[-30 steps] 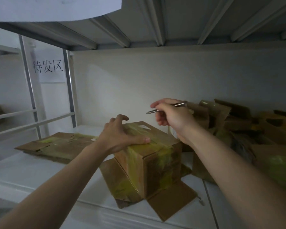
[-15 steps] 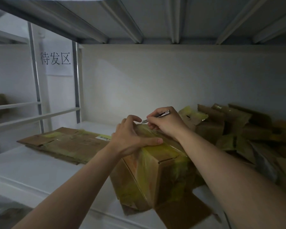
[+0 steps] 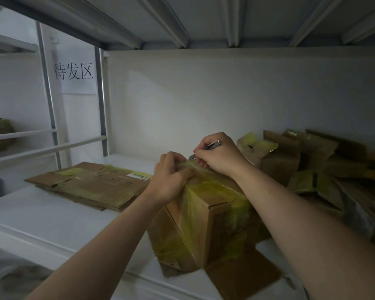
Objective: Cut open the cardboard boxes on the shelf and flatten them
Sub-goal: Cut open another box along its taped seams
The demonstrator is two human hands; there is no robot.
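A brown cardboard box [image 3: 212, 219] wrapped in yellowish tape stands on the white shelf [image 3: 41, 219], its bottom flaps spread out beneath it. My left hand [image 3: 171, 176] grips the box's top left edge, fingers curled over it. My right hand [image 3: 219, 156] holds a slim metal knife [image 3: 206, 149] like a pen, with the tip down on the tape at the far end of the box top, just beside my left fingertips.
A pile of flattened boxes [image 3: 91, 182] lies on the shelf to the left. Several more taped boxes [image 3: 312, 165] are heaped at the right against the back wall. A metal upright [image 3: 101, 100] and a paper sign [image 3: 74, 72] stand at left; the upper shelf is close overhead.
My right hand came down from above the box and set the knife tip on the tape. My left hand slid toward the far edge and curled tighter on the box.
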